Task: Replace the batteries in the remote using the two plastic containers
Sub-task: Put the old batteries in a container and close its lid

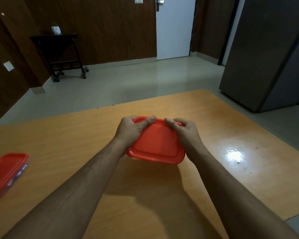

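Note:
A plastic container with a red lid (pixel 158 142) sits at the middle of the wooden table (pixel 214 135), its lid on. My left hand (pixel 130 131) grips its left far corner, thumb pressed on the lid. My right hand (pixel 185 133) grips its right far corner, thumb on the lid too. A second container with a red lid (pixel 4 171) and clear sides stands at the table's left edge, partly cut off by the frame. Its contents are blurred. No remote or batteries are visible.
A bright light reflection (pixel 235 155) lies on the table right of the held container. Beyond the table are a tiled floor, a dark side table (pixel 59 54) with a small plant pot, a white door (pixel 174 28) and a grey refrigerator (pixel 266 54).

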